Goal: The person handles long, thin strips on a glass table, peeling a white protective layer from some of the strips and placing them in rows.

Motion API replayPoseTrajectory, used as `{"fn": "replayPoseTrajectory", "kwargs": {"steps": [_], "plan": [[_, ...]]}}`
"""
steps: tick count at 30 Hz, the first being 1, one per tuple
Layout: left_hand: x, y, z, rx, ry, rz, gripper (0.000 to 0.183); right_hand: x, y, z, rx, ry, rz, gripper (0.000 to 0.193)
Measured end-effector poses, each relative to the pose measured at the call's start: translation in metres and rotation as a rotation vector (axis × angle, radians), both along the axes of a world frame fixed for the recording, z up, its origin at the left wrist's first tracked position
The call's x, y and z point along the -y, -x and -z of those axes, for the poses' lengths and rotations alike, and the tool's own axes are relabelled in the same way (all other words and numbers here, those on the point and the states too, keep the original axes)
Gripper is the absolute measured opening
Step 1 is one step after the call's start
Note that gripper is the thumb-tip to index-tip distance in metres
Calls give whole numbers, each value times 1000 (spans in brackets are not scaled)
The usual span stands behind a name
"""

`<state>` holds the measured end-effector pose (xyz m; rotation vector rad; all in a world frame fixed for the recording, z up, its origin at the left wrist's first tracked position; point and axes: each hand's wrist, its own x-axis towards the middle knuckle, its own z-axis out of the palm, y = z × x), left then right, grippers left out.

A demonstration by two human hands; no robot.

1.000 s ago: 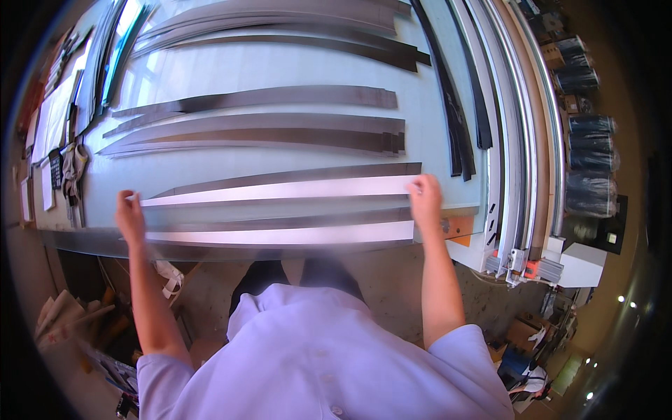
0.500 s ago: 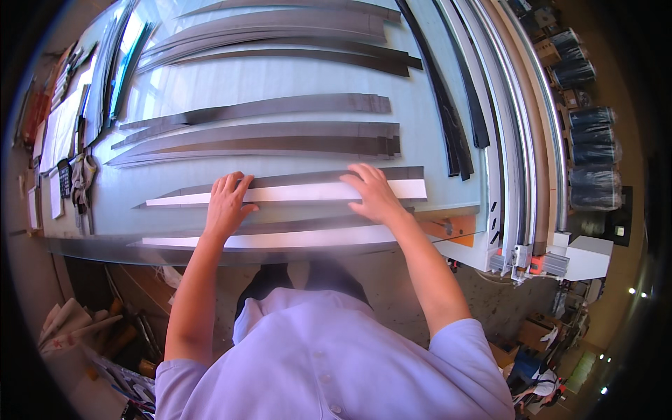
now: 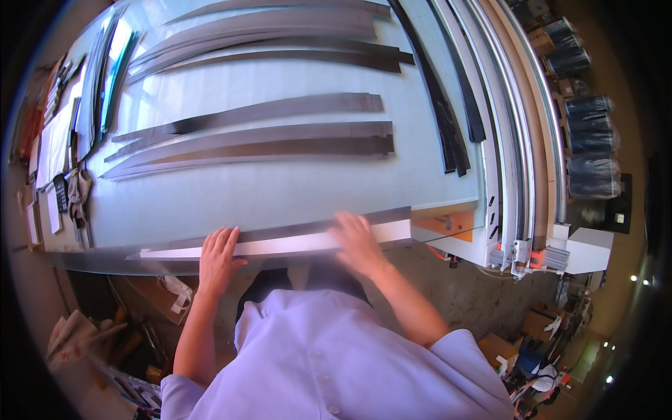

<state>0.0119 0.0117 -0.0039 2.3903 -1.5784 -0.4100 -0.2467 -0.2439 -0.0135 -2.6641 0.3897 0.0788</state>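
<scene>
A long dark grey tapered strip with a white band lies along the near edge of the glass-topped table. Its wide end is on the right and its narrow tip on the left. My left hand rests on its left part, fingers stretched forward and the thumb out to the side. Over its right half is my right hand, fingers extended and smeared by motion. Only one white band shows, so whether another strip lies beneath cannot be told.
Farther back lie overlapping grey strips and another grey bundle. Long black strips run along the right, beside metal rails and a roller. At the left are gloves, a calculator and papers.
Both hands have come toward me with the farther white-banded strip, which now lies at the table's near edge. The separate nearer white band no longer shows.
</scene>
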Motion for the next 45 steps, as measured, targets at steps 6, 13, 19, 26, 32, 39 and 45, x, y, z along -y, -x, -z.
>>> {"fn": "replayPoseTrajectory", "kwargs": {"steps": [6, 13, 19, 26, 32, 39, 45], "plan": [[9, -7, -11, -88, -3, -2, 85, 33, -14, 0, 23, -159, 112, 44], [96, -74, 20, 174, 108, -113, 75, 163, -69, 25, 197, 61, 223, 26], [136, -104, 32, 206, 95, -178, 68, 189, -81, 14, -17, 109, 100, 16], [131, -105, 26, 272, 373, -62, 33, 159, -62, -35, 594, 221, 152, 13], [81, -55, 16, 289, 251, 109, 31, 135, -16, -3, 412, 1, 127, 7], [85, -48, 28, 184, 132, 75, 54, 226, -135, 33, 481, 42, 277, 10], [93, -54, 18, 26, 159, 22, 46, 254, -176, 46, 205, 188, 63, 23]]}}
